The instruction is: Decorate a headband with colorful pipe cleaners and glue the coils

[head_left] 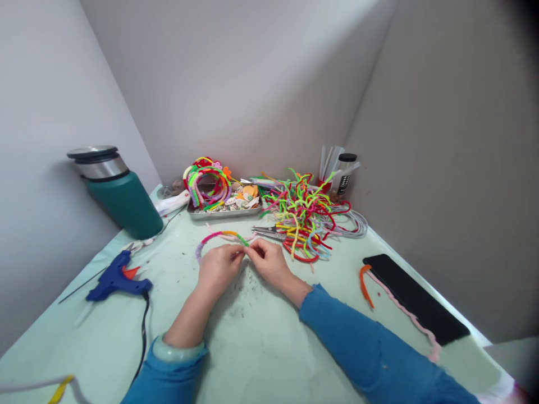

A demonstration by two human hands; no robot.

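Fingers (236, 253) of the left hand (217, 270) and right hand (269, 262) pinch a multicoloured fuzzy strip (217, 233) at its green part; it curves beyond the left hand over the bench (261, 353); scissors (270, 233) lie nearby.

the thin loop (231, 232) looks soft and fuzzy all over. the big pile of bendy sticks (301, 196) looks fuzzy too. the tray (223, 214) is shiny metal. the scissors (272, 233) have metal blades and smooth red plastic handles. the glue gun (118, 281) is smooth blue plastic. the bottle (126, 203) has a matt green body and a shiny metal neck. the sleeves (357, 342) are blue cloth. the black slab (416, 297) looks smooth and dull. the worktop (269, 353) looks smooth, with dark smudges.
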